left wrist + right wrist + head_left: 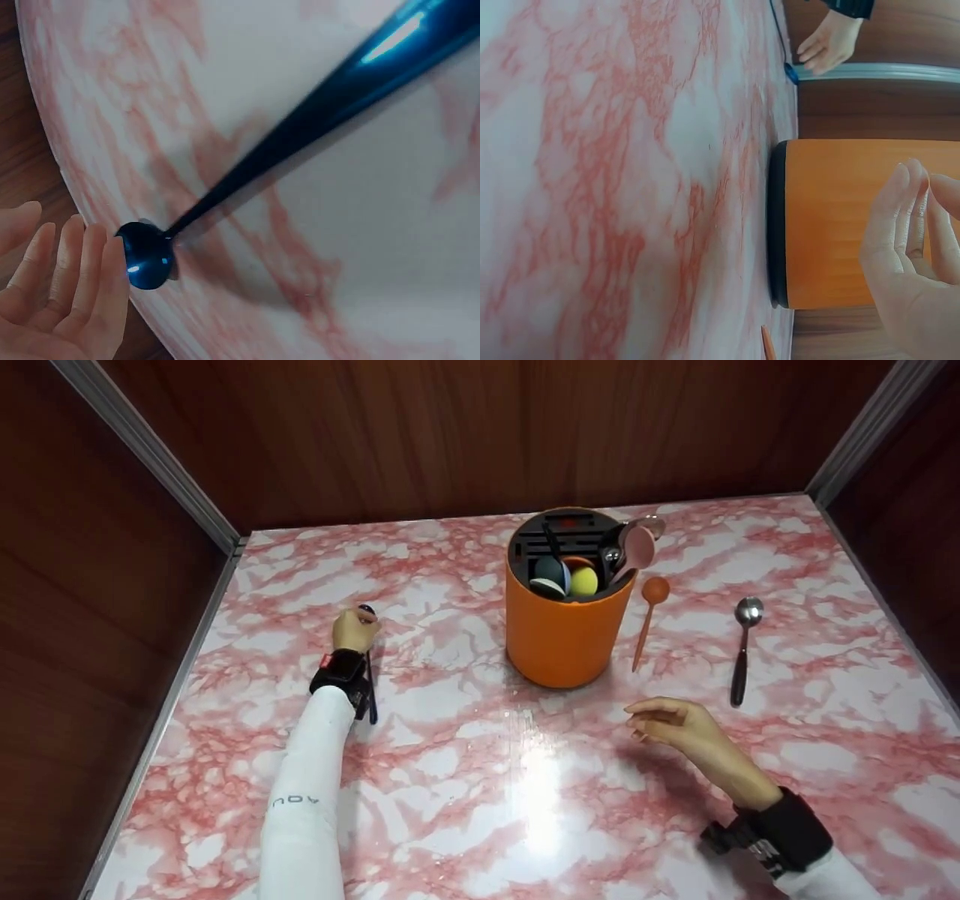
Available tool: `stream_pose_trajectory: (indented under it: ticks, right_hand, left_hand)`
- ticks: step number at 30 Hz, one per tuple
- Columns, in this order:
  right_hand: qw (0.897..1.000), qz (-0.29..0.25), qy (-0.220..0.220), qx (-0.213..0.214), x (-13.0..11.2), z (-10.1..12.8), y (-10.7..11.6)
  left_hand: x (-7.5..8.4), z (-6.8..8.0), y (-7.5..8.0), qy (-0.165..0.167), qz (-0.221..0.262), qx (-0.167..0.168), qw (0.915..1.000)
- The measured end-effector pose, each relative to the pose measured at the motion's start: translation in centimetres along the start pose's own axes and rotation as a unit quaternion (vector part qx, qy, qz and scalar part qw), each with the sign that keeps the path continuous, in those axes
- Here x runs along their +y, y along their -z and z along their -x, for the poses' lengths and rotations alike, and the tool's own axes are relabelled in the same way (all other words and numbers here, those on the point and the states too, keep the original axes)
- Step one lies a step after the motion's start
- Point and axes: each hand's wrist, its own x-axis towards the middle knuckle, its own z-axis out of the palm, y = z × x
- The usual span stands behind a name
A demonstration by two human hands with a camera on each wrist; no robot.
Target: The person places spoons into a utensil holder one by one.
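Tabletop [480,780]: one orange holder [562,634], three loose spoons.
Blue spoon [147,259] touching relaxed left hand [354,630]; orange spoon [648,619], steel spoon [744,649] rightward; right hand [675,724] loosely curled, empty.

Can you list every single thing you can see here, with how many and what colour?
Round orange plastic utensil holder: one, orange with a black slotted top, standing mid-table.
Utensils inside the holder: several, including a pink spoon; rounded dark, yellow and orange ends show, exact count unclear.
Small orange spoon: one, lying on the table just right of the holder.
Silver spoon with black handle: one, lying farther right.
Dark blue shiny spoon: one, lying on the table's left side, its bowl at the left hand's fingertips.
Pink marbled table: one, pink and white.
Brown wooden walls: around the table.
Left hand: one, fingers straight beside the blue spoon's bowl, black wrist strap.
Right hand: one, loosely curled, holding nothing, in front of the holder.
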Motion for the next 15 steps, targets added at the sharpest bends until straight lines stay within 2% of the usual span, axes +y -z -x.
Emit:
stream_pose_trajectory:
  ticks: [1,2,3,4,6,7,10,11,12,15]
  right_hand:
    - [1.000,-0.002,0.001,-0.001,0.0,0.0,0.0]
    - [1.000,-0.003,0.004,-0.002,0.0,0.0,0.0]
    - [1.000,-0.004,0.005,-0.002,0.0,0.0,0.0]
    - [1.000,-0.005,0.005,-0.002,0.0,-0.1,0.0]
    - [1.000,-0.005,0.002,-0.001,0.1,-0.1,0.0]
    - [1.000,-0.004,0.002,-0.001,0.1,-0.1,0.0]
    - [1.000,-0.001,-0.002,0.001,0.1,-0.2,0.0]
    - [1.000,-0.002,-0.003,0.000,0.1,-0.2,0.0]
    - [1.000,-0.002,-0.001,-0.002,0.2,-0.2,0.0]
    - [1.000,-0.012,0.006,-0.008,0.3,-0.2,0.1]
  left_hand:
    - [-0.7,-0.3,-0.4,0.000,-0.007,0.005,1.0000]
    - [-0.8,-0.3,-0.3,0.006,-0.011,-0.004,0.9999]
    - [-0.7,0.0,-0.2,0.005,-0.015,0.005,0.9999]
    - [-0.2,0.4,0.3,0.011,-0.013,-0.001,0.9999]
    - [0.6,1.3,1.0,0.010,-0.015,0.009,0.9998]
    - [1.2,1.8,1.7,0.016,-0.011,-0.002,0.9998]
    - [1.7,2.6,2.1,0.013,-0.022,0.023,0.9994]
    - [1.3,2.6,1.9,0.003,-0.026,0.039,0.9989]
    - [1.2,2.7,2.0,0.007,-0.031,0.027,0.9991]
    - [0.3,2.5,1.7,0.002,-0.033,0.030,0.9990]
